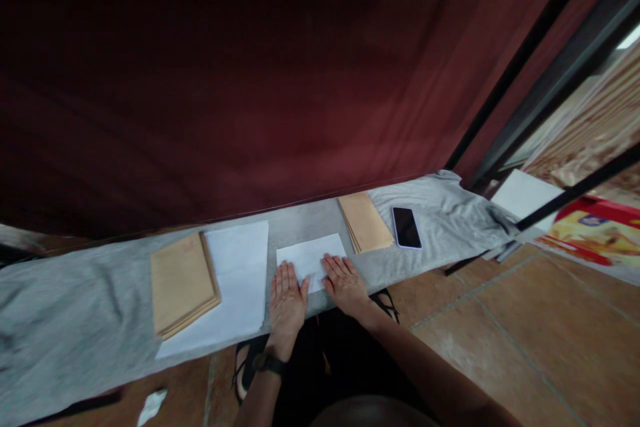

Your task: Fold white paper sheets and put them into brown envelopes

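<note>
Bench runs left to right under a grey cloth, with a dark red curtain behind it.

Sheet: white, lying flat at the centre of the bench, near the front edge.

Left hand: palm down, fingers straight and together, flat at the sheet's near left corner, with the fingertips on or at its edge. It grips nothing. A watch is on the wrist.

Right hand: palm down, fingers extended, pressed flat on the sheet's near right corner. It grips nothing.

Containers: a left stack of brown envelopes lies just left of the hands, resting on the left part of a larger white paper. A right stack of brown envelopes lies just right of the sheet, slightly fanned. All envelopes lie flat. Whether they hold anything cannot be told.

Other items: a phone lies face up with a dark screen, just right of the right stack. A white scrap lies on the tiled floor below the bench.
</note>
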Available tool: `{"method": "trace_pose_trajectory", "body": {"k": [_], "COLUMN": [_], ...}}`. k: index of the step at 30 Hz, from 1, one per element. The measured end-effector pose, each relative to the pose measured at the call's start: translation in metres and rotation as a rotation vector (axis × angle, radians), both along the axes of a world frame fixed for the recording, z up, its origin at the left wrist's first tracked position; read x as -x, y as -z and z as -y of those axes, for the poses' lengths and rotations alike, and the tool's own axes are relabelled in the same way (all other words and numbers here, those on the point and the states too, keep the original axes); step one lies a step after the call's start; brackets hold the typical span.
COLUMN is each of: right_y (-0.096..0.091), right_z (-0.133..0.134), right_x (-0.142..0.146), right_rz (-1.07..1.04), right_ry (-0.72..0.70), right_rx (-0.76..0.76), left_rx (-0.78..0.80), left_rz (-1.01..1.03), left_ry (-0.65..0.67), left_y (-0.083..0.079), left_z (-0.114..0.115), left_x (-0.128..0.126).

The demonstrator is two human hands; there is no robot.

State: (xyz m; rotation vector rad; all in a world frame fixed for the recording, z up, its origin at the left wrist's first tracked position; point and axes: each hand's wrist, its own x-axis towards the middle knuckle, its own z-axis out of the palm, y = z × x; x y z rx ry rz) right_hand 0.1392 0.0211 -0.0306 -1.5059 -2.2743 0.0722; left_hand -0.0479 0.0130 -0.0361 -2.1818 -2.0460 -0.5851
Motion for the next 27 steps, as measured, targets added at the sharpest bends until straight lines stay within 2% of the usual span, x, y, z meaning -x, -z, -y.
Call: {"method": "trace_pose_trajectory", "body": {"k": [4,10,13,20,27], "right_y": [-0.004,-0.009,-0.005,0.005,0.005], "right_z": [-0.008,-0.025,-0.029,-0.035,-0.035], "right_x": [0.012,0.053,0.063,0.038,0.005], "right_rz": [0.002,0.009,0.018,0.005,0.057], "right_ry": [0.02,-0.117,-0.128,-0.076,-0.003], "right_rx": [0.045,0.093,0.098,0.02,-0.016], "left_rx": [-0.023,-0.004,-0.004,0.024,0.038], "left_rz": [0.009,0.015,0.011,-0.018,-0.057], "left_ry": [-0.019,0.007,0.008,-0.025,-0.039], "left_y": [0.001,0.002,0.003,-0.004,-0.006], "left_z": [0.002,0.003,0.003,0.003,0.003], "left_x": [0.002,0.002,0.002,-0.002,-0.002]}}
